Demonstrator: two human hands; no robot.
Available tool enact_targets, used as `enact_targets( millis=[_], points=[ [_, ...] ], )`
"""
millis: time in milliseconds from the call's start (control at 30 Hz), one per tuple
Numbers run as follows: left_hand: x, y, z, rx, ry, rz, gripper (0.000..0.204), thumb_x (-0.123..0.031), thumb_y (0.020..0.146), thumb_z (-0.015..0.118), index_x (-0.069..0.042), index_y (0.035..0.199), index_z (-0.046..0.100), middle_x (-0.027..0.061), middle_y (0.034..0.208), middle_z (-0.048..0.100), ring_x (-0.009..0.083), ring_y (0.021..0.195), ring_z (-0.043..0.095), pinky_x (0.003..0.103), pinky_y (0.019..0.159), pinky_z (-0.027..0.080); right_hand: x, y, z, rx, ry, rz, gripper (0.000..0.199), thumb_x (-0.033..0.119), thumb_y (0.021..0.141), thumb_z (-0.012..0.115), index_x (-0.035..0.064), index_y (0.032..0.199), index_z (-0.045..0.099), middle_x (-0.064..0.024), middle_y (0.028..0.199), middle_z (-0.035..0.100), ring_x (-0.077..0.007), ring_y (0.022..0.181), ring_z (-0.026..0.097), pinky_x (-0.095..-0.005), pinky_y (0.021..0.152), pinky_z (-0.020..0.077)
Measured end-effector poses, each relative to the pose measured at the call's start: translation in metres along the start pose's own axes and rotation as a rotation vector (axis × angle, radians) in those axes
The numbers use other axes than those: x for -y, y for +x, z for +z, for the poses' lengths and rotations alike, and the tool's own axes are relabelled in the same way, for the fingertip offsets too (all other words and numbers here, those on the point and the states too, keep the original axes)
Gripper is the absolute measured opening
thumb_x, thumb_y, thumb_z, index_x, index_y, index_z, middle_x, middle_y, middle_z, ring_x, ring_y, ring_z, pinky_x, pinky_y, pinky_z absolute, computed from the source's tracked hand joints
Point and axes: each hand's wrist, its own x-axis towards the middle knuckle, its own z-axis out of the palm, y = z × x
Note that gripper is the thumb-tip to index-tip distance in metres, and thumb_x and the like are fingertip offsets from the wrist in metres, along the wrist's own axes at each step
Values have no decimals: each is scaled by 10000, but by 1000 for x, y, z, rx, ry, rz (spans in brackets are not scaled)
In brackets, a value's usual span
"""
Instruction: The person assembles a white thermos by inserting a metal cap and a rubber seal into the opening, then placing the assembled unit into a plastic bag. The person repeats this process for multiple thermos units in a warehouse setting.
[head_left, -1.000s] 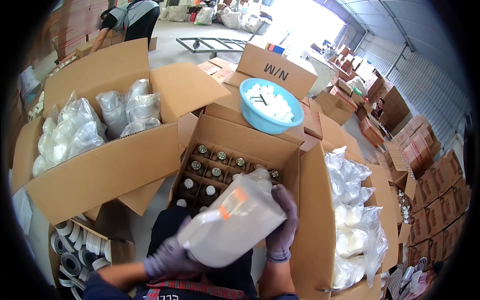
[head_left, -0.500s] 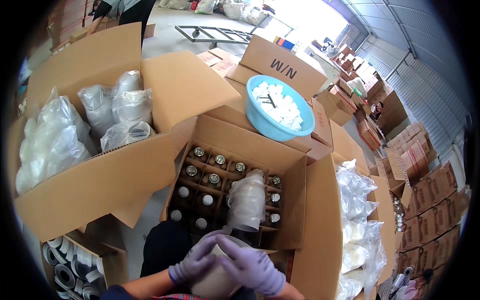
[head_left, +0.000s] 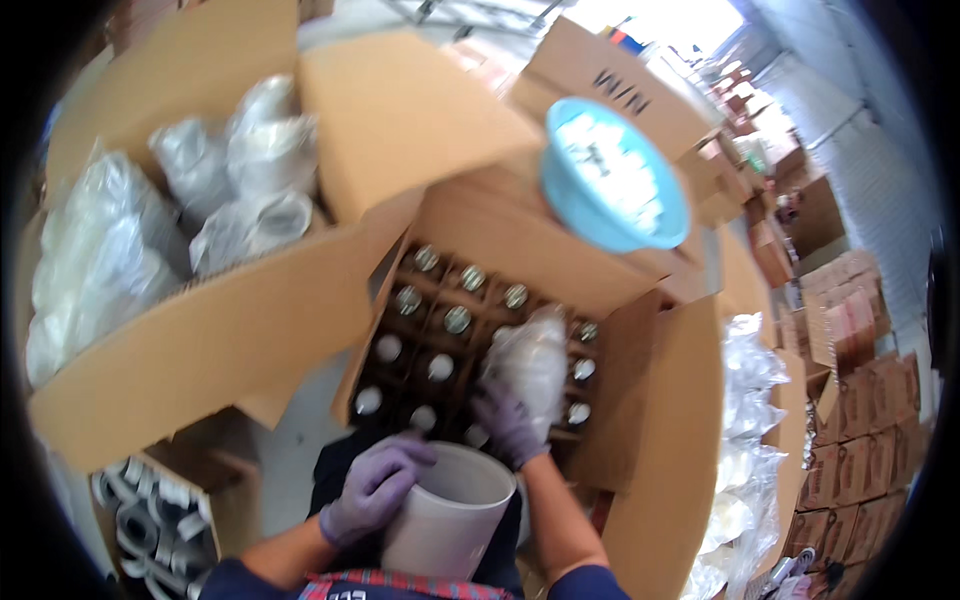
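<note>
My left hand, in a purple glove, is closed at the rim of a whitish cylindrical container between my legs. The container's mouth faces up. My gloved right hand reaches into a cardboard box at the lower left of a clear plastic-wrapped bundle. Its fingers are blurred and partly hidden, so their grip is unclear. The bundle lies over several capped bottles, which stand upright in cardboard dividers. Silvery caps show at the back, whiter ones nearer me.
Behind the bottle box, a light-blue basin holds small white pieces. A large open carton with plastic-wrapped stacks stands left, another with clear bags right. At lower left, a box holds grey and white ring-shaped pieces.
My hands, together over the container before, are now apart. The right has moved forward to the wrapped bundle; the left stays at the rim. The view has shifted, and the container's open mouth now shows.
</note>
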Motion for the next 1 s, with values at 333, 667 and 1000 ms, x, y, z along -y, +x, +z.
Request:
enact_targets(
  millis=[333, 667, 1000],
  points=[
    [-74, 39, -13, 529, -567, 290, 724, -510, 967, 530, 116, 1329, 527, 302, 1327, 552, 476, 1215, 529, 585, 1066, 365, -10, 83, 43, 100, -211, -14, 540, 282, 859, 691, 57, 1334, 568, -221, 1300, 587, -394, 1131, 614, -462, 984, 500],
    [-130, 80, 64, 700, -1246, 402, 523, -293, 930, 644, 192, 1123, 635, 375, 1174, 614, 514, 1113, 594, 595, 978, 450, 17, 106, 44, 187, -350, 22, 502, 393, 804, 711, 98, 1191, 590, -224, 1214, 563, -395, 1051, 633, -461, 916, 524],
    [-38, 66, 13, -260, -671, -475, 521, -397, 1030, 534, -55, 1414, 445, 116, 1268, 600, 232, 1158, 590, 404, 1004, 481, 164, -42, -148, -680, -337, -416, 578, 261, 699, 851, 48, 1148, 557, -171, 1142, 588, -347, 894, 662, -411, 718, 563]
  ],
)
